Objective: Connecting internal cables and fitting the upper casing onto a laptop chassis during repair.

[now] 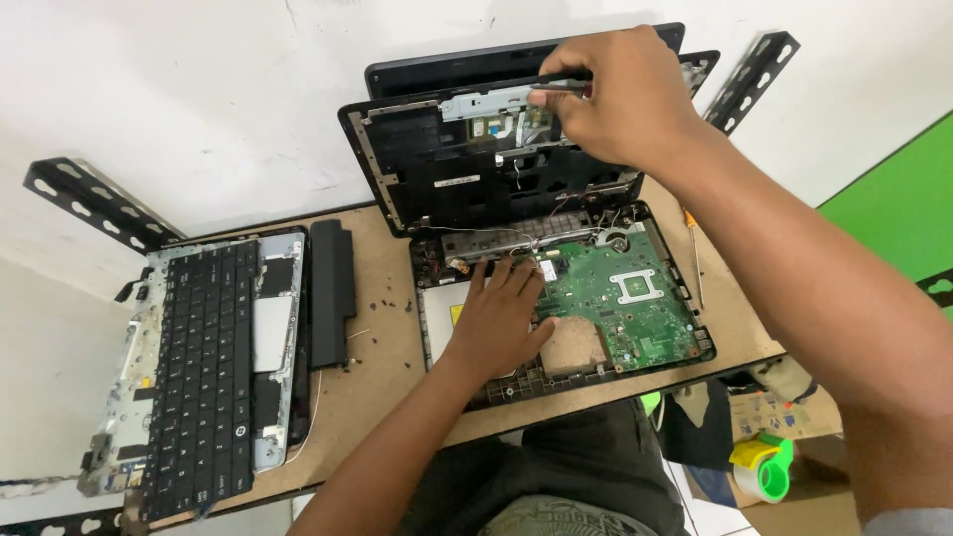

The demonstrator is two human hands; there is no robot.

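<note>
Opened laptop base (556, 298) sits at the back right of the bench (382, 367), green board (620, 293) exposed, with the stripped top cover (447, 169) tipped up against the wall behind it. Long axis of both runs left to right along the bench's back edge.

Right hand (620, 94) is up at the cover's top edge, fingers pinched closed around a thin dark tool (561, 86) — tweezers or a small driver, can't tell which. The tool lies roughly level, tip pointing left at the metal bracket and small boards there. So the work spot is up and away from the body, and the right hand is the one on it.

Left hand (496, 318) is lower and nearer, flat and open, fingers spread, pressing on the base's left half just beside the board — holding nothing, just bracing.

Keyboard (204, 367) on its frame lies along the left edge, the black battery (331, 280) just beside it. An orange-handled screwdriver (693, 253) rests by the base's right side.
</note>
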